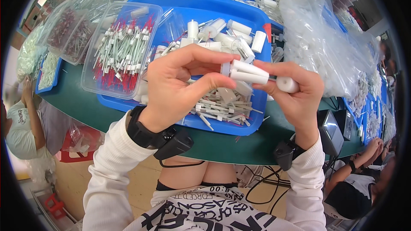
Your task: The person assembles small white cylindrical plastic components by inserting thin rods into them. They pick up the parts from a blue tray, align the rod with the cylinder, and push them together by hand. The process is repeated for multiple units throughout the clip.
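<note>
In the head view, a white plastic piece with two prongs (249, 77) is held level between the two hands, above the blue tray (262, 115). The left hand (171, 79) has its thumb and index finger pinched narrowly at the piece's left end, beside a translucent collar (225, 69). The prongs point toward the right hand (299, 92), whose index fingertip is above the piece's right end and thumb tip below it, narrowly spaced; whether both touch it I cannot tell. A short white cylinder (287, 84) sits deeper in that hand, between index finger and thumb. Behind the hands, white cylinders fill the tray. Left of them, a clear plastic tub (89, 70) holds pale tubes with red wires (124, 51). The green bench (209, 149) runs beneath.
</note>
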`<state>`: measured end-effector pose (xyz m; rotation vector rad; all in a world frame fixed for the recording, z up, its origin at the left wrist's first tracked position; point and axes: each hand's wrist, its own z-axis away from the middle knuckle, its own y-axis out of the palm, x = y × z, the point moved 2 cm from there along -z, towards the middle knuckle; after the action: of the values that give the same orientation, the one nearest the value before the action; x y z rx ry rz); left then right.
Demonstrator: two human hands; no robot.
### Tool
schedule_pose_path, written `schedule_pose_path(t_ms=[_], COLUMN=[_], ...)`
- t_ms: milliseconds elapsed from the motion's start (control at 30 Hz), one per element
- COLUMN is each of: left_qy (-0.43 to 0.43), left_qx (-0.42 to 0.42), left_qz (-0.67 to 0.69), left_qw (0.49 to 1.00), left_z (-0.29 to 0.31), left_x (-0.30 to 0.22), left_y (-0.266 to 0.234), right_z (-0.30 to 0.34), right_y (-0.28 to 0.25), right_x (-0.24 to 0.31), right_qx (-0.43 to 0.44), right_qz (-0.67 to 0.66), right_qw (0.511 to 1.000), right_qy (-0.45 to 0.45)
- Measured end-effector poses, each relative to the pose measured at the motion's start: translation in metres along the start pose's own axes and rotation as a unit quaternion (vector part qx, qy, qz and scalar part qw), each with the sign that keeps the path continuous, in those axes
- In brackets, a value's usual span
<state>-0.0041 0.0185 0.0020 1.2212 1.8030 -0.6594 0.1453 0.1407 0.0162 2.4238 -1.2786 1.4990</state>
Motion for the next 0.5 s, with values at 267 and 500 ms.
schedule_pose_path(t_ms=[267, 500], left_qy=[0.032, 0.038], left_qx=[-0.025, -0.183], left_qz=[0.019, 0.033], left_qw=[0.999, 0.982], left_z=[0.0, -0.009], left_x=[-0.004, -0.001], left_y=[-0.001, -0.012], right_z=[-0.005, -0.008], right_y=[-0.003, -0.037], right_x=[0.0, -0.017], right_qx=[-0.018, -0.052], right_qz=[0.035, 0.431], right_qw=[0.999, 0.898], right_qy=[0.005, 0.067])
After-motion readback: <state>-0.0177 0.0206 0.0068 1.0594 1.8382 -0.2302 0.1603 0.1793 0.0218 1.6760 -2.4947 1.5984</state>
